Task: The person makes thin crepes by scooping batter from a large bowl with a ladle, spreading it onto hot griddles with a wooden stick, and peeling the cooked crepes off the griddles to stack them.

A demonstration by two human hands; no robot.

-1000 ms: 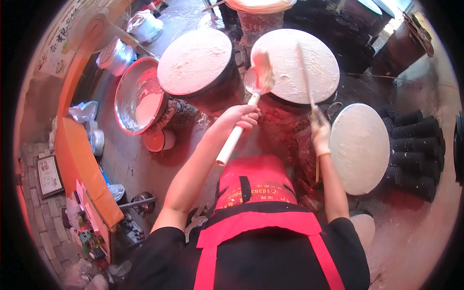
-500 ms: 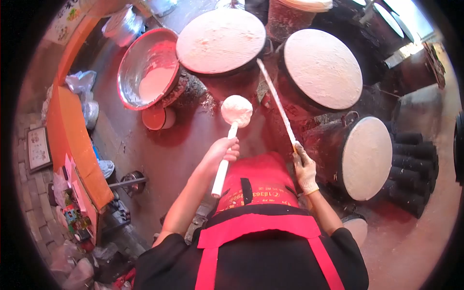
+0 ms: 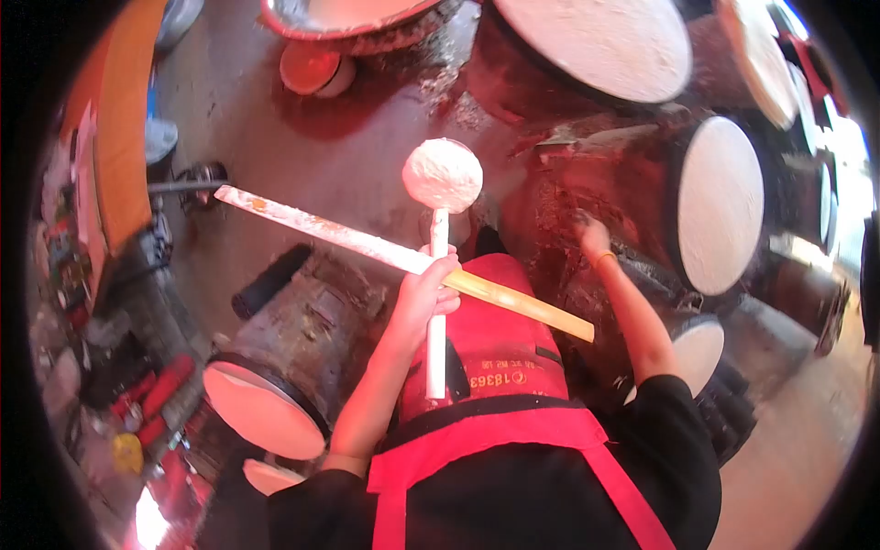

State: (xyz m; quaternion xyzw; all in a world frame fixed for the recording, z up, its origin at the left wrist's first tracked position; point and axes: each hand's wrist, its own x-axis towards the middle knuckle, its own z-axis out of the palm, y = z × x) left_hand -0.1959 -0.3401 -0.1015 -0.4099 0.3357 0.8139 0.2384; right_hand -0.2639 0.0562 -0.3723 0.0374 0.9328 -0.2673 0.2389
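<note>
My left hand (image 3: 428,291) is closed around the white handle of a ladle (image 3: 442,176), whose round head is heaped with pale batter. The same hand also grips a long flat stick (image 3: 321,227), coated white at its left part and bare yellow wood at its right end; it crosses the handle. My right hand (image 3: 591,235) is stretched out to the right, low beside the dark side of a drum-like stove (image 3: 632,188) with a pale round top. Its fingers are dark and blurred, so whether they hold anything is hidden.
A large bowl of pale batter (image 3: 353,13) stands at the top, with a small red pot (image 3: 310,70) below it. Another pale-topped stove (image 3: 605,41) is at the upper right. At lower left lies a drum with a pale disc (image 3: 261,408). An orange counter (image 3: 126,137) runs along the left.
The stick has passed from my right hand into my left, beside the ladle. My right hand has moved down beside the stove. The view has turned to the right.
</note>
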